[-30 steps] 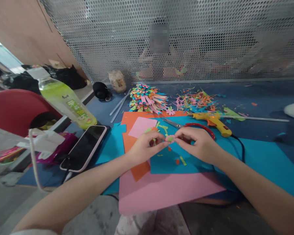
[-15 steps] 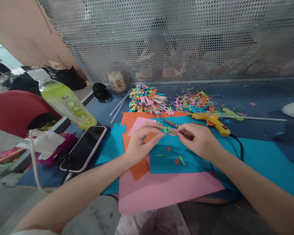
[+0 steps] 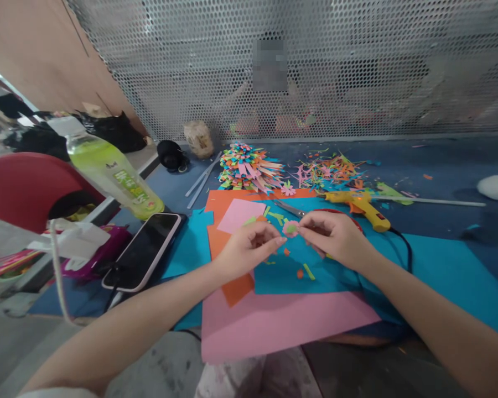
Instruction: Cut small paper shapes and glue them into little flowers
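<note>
Between the thumb and fingertips of my right hand [image 3: 338,237] is a small pink paper flower [image 3: 291,228] with a green centre. Just left of the flower, my left hand [image 3: 251,247] is curled, thumb and forefinger pinched together; whatever lies between them is too small to make out. Beneath both hands lies a blue paper sheet [image 3: 274,279] with green and orange scraps on it. Scissors [image 3: 289,208] rest beyond the flower, their red handles mostly hidden by my right hand. Another pink paper flower [image 3: 288,189] lies farther back.
A fringed paper cone [image 3: 249,168] and a heap of paper shreds [image 3: 334,171] stand at the back. A yellow glue gun [image 3: 359,205] with a glue stick lies to the right. On the left are a phone [image 3: 145,251] and a leaning drink bottle [image 3: 114,171].
My left hand has drawn in its fingers from a looser spread and lowered slightly beside the flower. The flower in my right hand has turned, showing its green centre more fully.
</note>
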Motion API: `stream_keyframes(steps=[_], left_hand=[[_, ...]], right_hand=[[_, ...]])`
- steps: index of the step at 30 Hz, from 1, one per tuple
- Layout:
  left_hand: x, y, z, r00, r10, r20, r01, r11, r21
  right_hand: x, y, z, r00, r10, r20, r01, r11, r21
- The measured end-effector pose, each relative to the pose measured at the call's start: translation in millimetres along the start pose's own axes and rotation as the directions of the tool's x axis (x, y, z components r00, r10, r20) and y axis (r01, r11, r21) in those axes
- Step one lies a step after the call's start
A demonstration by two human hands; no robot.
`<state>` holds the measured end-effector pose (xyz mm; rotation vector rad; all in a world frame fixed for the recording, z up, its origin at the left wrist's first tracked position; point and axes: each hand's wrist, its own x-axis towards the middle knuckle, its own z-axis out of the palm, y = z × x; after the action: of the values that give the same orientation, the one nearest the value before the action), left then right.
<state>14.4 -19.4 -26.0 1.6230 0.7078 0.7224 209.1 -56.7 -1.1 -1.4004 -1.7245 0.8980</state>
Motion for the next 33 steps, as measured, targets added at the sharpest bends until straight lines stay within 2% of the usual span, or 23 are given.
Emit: stream_keyframes(steps=[2,3,10,15,18,21,25,27,29,33], left_hand=[[2.9,-1.4,-1.8,0.994,0.026,-0.106,-0.02,0.998,0.052],[3.7,-1.8,-2.3,0.992,0.027,-0.121,-0.02,0.998,0.056],[1.3,1.9,0.3,0.999,-0.003,0.036,0.009,0.986,-0.168],[4.4,3.3,-5.6,0.998,0.037,0.044,-0.019,0.937,-0.349],[7.0,1.7,-7.1,0.998,0.054,0.013,-0.043,0.903,-0.428],[8.1,3.4,-5.7,0.997,0.056,-0.052,-0.074,0.871,-0.485],[8.0,9.1,-6.1,0.986,-0.019,-0.164,-0.078,0.821,-0.565],[8.3,9.9,-7.8,0.982,-0.028,-0.188,-0.082,0.829,-0.554],[8.8,8.4,-8.8,0.987,-0.008,-0.162,-0.073,0.872,-0.485],[9.1,1.3,-5.9,0.997,-0.033,0.064,0.05,0.956,-0.288]], right_hand=[[-0.9,-3.0,-0.2,0.998,0.038,0.059,-0.043,0.995,0.087],[-1.4,-4.0,0.0,0.995,0.047,0.086,-0.057,0.992,0.116],[-2.0,-3.0,1.3,0.984,0.057,0.17,-0.09,0.976,0.196],[-2.5,-2.2,-1.9,0.945,0.075,0.318,-0.16,0.954,0.252],[-3.2,-2.3,-2.1,0.918,0.084,0.388,-0.198,0.944,0.263],[-3.5,-2.6,-1.5,0.909,0.091,0.407,-0.207,0.945,0.252],[-3.5,-2.4,-1.1,0.9,0.117,0.42,-0.228,0.948,0.225],[-3.5,-1.7,-1.1,0.889,0.123,0.441,-0.234,0.95,0.207],[-3.7,-0.8,-1.1,0.872,0.125,0.473,-0.238,0.953,0.186],[-3.9,-0.4,-1.3,0.837,0.161,0.523,-0.272,0.952,0.142]])
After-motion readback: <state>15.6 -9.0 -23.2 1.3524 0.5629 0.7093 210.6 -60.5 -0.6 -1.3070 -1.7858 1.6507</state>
